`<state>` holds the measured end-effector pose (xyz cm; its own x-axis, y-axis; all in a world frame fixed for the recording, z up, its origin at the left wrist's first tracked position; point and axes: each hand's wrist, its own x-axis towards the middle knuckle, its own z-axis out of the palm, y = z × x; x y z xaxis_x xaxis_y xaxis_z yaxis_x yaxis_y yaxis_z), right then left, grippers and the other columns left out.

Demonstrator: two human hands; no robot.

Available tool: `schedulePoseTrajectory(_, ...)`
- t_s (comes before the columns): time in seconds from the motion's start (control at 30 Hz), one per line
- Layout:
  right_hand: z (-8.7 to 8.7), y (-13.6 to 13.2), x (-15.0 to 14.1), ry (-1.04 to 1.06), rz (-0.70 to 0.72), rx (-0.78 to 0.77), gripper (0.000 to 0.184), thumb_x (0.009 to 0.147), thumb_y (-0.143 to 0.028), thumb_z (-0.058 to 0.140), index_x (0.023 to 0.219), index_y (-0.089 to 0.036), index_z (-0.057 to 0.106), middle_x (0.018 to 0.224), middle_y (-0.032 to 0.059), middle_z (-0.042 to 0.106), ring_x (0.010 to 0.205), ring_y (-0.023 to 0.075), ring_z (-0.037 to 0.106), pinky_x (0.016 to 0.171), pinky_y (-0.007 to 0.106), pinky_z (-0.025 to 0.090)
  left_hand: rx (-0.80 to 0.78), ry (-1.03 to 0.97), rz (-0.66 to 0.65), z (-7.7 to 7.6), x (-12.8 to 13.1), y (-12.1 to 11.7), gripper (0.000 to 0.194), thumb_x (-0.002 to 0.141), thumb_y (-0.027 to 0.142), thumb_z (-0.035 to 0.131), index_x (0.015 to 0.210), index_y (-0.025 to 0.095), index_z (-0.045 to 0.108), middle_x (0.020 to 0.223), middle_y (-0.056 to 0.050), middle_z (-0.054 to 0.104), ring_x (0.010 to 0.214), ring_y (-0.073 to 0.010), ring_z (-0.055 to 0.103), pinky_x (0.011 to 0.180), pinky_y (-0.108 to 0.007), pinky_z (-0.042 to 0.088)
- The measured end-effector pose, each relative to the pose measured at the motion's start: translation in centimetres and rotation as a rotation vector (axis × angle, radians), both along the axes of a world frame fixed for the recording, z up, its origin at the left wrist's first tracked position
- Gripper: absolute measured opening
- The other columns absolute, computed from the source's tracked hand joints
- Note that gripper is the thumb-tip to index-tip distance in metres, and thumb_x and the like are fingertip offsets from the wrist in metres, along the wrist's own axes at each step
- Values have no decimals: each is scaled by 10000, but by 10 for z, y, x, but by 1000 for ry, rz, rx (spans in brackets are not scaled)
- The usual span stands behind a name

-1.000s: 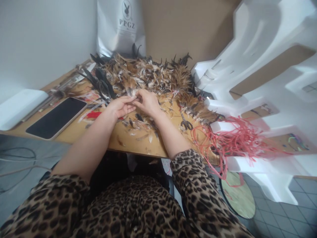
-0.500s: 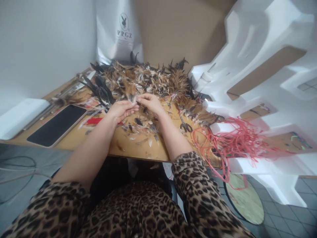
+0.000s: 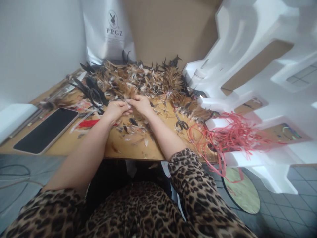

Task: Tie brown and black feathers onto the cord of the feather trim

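Note:
My left hand (image 3: 117, 111) and my right hand (image 3: 140, 105) meet above the near part of the table, fingertips pinched together. Between them is a small tuft of brown feathers (image 3: 129, 91), its tips pointing away from me. The fingers cover its lower end, so whatever else they grip there is hidden. Just beyond lies a wide heap of brown, white and black feathers (image 3: 146, 77). Long black feathers (image 3: 95, 94) lie left of my hands. Loose feather bits (image 3: 135, 130) are scattered on the tabletop below them.
Scissors (image 3: 182, 124) lie right of my hands, beside tangled pink-red strings (image 3: 230, 132) draped over white foam packing (image 3: 250, 158). At left are a phone (image 3: 47, 130), a white box (image 3: 16, 120) and a red strip (image 3: 88, 123). A silver bag (image 3: 111, 43) stands behind the feathers.
The whole view has shifted, so most things sit further left in the picture. My left fingers are more curled, and both hands remain pinched at the tuft.

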<state>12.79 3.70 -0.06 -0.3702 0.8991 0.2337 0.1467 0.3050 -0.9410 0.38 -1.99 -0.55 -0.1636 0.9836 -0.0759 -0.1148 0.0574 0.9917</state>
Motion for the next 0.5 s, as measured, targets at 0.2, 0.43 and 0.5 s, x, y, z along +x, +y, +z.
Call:
schedulePoseTrajectory(0.2,4,-4,-1,-78,-2,27,307,682,-387,641,559,-149,491,512,-73,412,520,49,339,515,199,260,29,88,-16,-4,-6,2,42,647,135,685,610,119,696,597,-74,686,534,-123,639,528,-190,512)
schedulePoseTrajectory(0.43,5,-5,0,-222,-86,136,299,695,-374,632,561,-149,485,510,-71,398,527,56,328,521,213,241,35,144,-33,-5,-8,4,40,643,109,680,612,120,702,578,-70,679,521,-117,633,528,-184,513)
schedulePoseTrajectory(0.5,4,-4,-1,-203,-88,115,273,696,-370,628,593,-144,515,527,-65,429,547,63,358,532,211,261,51,136,-21,-4,-7,3,21,641,111,690,633,121,706,577,-62,677,529,-112,635,540,-181,516)
